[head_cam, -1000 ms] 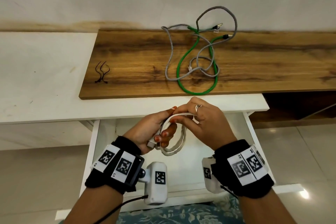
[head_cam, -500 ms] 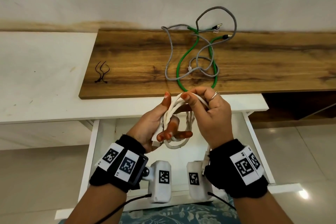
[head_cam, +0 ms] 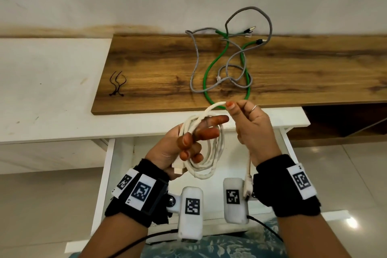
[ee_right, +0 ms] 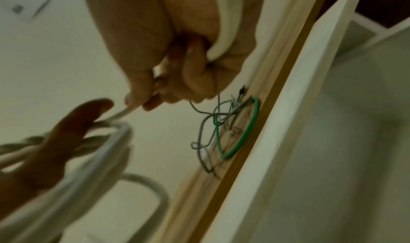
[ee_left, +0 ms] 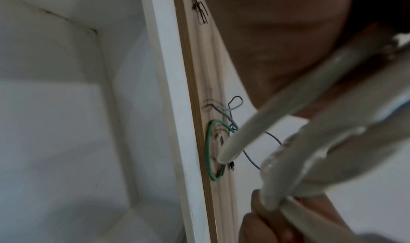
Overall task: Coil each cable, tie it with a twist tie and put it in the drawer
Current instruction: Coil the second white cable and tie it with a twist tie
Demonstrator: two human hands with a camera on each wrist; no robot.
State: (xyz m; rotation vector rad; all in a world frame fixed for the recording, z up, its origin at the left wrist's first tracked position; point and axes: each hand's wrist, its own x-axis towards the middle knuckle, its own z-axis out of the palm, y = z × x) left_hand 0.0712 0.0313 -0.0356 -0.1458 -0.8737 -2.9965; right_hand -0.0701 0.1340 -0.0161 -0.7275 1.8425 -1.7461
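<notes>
Coiling is under way on the thick white cable (head_cam: 211,153), held above the open white drawer (head_cam: 109,174) at the near edge of the scene. Its gathered loops are gripped by the left hand (head_cam: 180,148), thumb curled over them and two fingers extended through the coil, while the free run is pinched between thumb and fingertips of the right hand (head_cam: 251,128), the loose plug end hanging by that wrist. Compared with a second ago, the right hand has been raised farther from the body and another turn drawn out, so the coil is judged nearly complete and a tie soon needed. Farther off, on the brown wooden board (head_cam: 314,73), the black twist ties (head_cam: 117,86) lie left, and the green cable (head_cam: 211,73) and grey cable (head_cam: 194,63) lie tangled, uncoiled.
</notes>
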